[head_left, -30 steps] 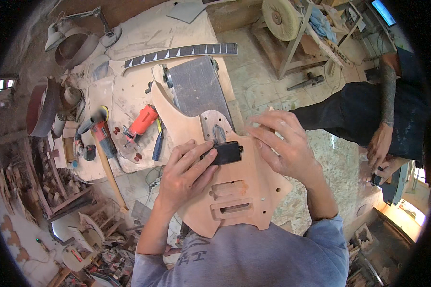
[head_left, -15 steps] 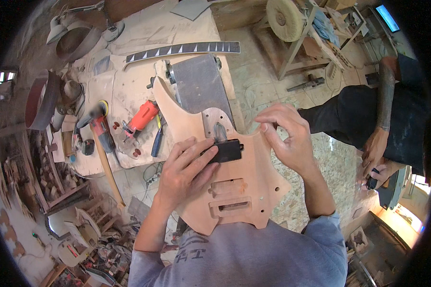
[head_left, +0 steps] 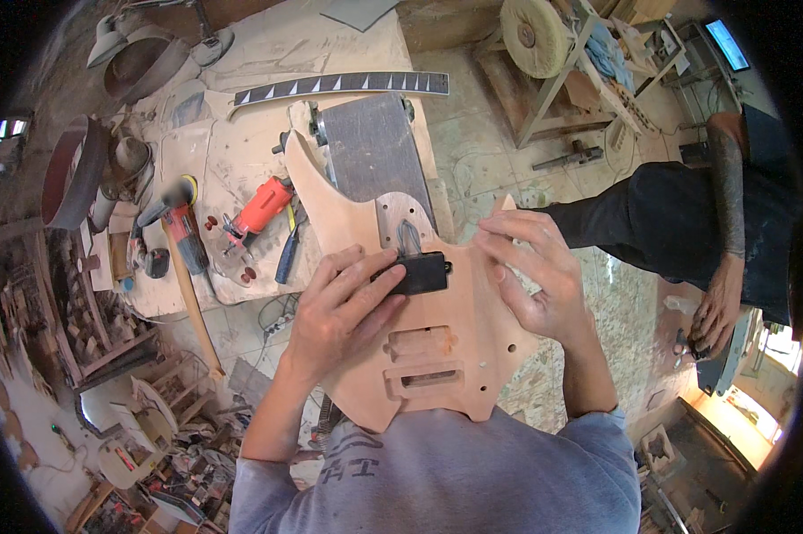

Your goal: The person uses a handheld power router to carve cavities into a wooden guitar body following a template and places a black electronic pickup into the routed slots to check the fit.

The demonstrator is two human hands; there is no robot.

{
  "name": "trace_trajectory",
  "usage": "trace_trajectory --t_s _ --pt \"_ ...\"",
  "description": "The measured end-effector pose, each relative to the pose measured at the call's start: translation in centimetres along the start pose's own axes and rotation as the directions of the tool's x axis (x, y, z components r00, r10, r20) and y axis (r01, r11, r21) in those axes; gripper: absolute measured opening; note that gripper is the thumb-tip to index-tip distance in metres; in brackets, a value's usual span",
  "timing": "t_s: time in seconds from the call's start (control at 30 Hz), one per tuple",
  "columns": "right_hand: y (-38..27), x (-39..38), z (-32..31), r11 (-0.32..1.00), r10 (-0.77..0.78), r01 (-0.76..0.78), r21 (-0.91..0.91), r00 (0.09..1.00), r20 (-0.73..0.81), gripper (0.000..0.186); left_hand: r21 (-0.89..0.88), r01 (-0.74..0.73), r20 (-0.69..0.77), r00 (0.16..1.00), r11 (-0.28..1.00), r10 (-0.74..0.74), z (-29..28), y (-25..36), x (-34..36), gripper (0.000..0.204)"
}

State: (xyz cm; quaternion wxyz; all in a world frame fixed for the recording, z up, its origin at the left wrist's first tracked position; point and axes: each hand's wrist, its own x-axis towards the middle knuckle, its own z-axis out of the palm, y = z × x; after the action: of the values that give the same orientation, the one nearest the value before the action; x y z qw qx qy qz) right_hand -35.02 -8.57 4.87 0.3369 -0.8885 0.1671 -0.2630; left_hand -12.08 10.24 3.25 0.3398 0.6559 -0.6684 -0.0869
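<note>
An unfinished electric guitar body (head_left: 366,392) in pale bare wood lies against my lap, its neck pocket pointing away from me. My left hand (head_left: 335,311) is closed on a black guitar pickup (head_left: 424,274), fingertips over its left part. The pickup rests on the body just below the neck pocket (head_left: 393,206), with a looped grey cable (head_left: 408,236) coming off its far side. Beside the right horn (head_left: 506,203), my right hand (head_left: 544,276) has curved fingers with the thumb apart; its fingertips appear to touch the wood. Two routed cavities (head_left: 424,343) show nearer me.
The workbench (head_left: 277,49) ahead bears a belt sander (head_left: 370,147), a guitar neck (head_left: 339,87), a red power tool (head_left: 265,206), a polisher (head_left: 186,236) and a blue-handled tool (head_left: 287,256). At right, another person's hand (head_left: 717,307) works over a dark object. A buffing wheel (head_left: 531,36) stands far right.
My right hand has come slightly down, and the right horn's tip now shows above its fingers. My left hand and the pickup have shifted slightly left. The other person's hands have moved.
</note>
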Motion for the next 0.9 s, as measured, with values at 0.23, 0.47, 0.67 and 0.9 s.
trace_trajectory --t_s 0.23,0.47,0.67,0.9 --pt "0.3 0.0 0.5 0.999 0.05 -0.05 0.013 0.999 -0.016 0.047 0.029 -0.065 0.102 0.993 0.997 0.062 -0.5 -0.2 0.3 0.053" --pt "-2.3 1.1 1.5 1.0 -0.002 0.005 -0.015 0.982 0.189 0.06 0.018 -0.092 0.073 0.993 0.996 0.091 -0.4 -0.2 0.3 0.048" --pt "-1.4 1.7 3.2 0.997 -0.081 0.08 0.014 0.969 0.235 0.048 -0.035 0.036 0.082 0.996 0.999 -0.033 -0.9 0.8 0.4 0.036" --pt "-3.2 3.1 0.5 0.985 0.079 -0.097 0.146 0.989 0.126 0.051 -0.049 -0.196 -0.216 0.959 0.979 0.181 -2.8 1.1 3.2 0.046"
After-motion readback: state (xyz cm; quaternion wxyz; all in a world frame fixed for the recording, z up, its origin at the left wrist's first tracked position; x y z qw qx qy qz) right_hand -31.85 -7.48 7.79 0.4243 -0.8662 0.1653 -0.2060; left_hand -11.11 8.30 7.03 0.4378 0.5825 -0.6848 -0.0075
